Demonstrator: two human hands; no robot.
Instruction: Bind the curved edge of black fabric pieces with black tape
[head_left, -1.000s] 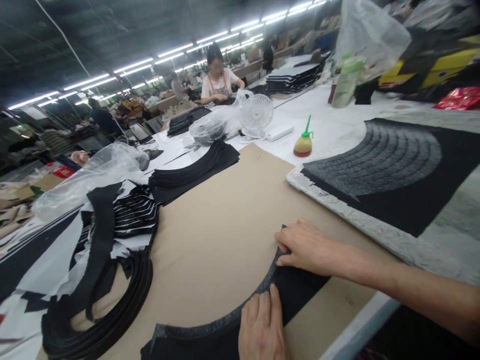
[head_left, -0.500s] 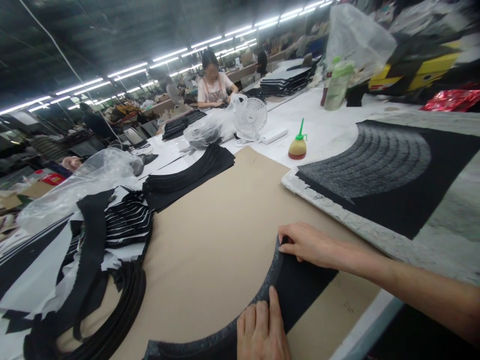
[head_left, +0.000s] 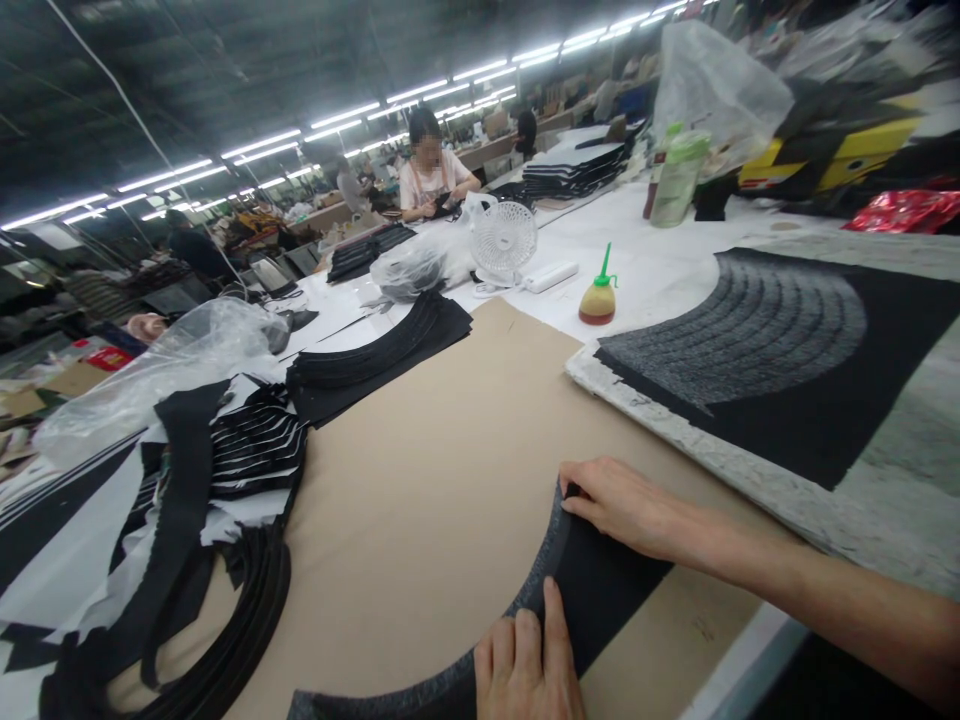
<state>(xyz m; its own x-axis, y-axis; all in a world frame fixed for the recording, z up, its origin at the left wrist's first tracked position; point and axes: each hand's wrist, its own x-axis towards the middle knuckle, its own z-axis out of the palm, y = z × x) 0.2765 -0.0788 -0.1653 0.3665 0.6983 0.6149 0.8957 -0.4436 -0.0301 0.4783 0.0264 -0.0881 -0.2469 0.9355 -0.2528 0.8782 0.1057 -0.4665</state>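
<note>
A curved stack of black fabric pieces (head_left: 592,590) lies on a sheet of brown cardboard (head_left: 435,470) at the near edge of the table. My right hand (head_left: 626,505) rests on the stack's far end, fingers bent and pressed together on its corner. My left hand (head_left: 525,665) lies flat on the stack's curved grey edge at the bottom of the view, fingers stretched out and holding nothing.
A grey board with black fabric cut in an arc (head_left: 757,350) lies to the right. An oil bottle (head_left: 598,298), a small white fan (head_left: 504,240), plastic bags (head_left: 187,350), black fabric stacks (head_left: 375,350) and black strips (head_left: 187,600) lie around. A person (head_left: 431,175) works farther along the table.
My hands have stayed on the fabric stack; the right hand's fingers have curled onto the corner. The view has shifted slightly.
</note>
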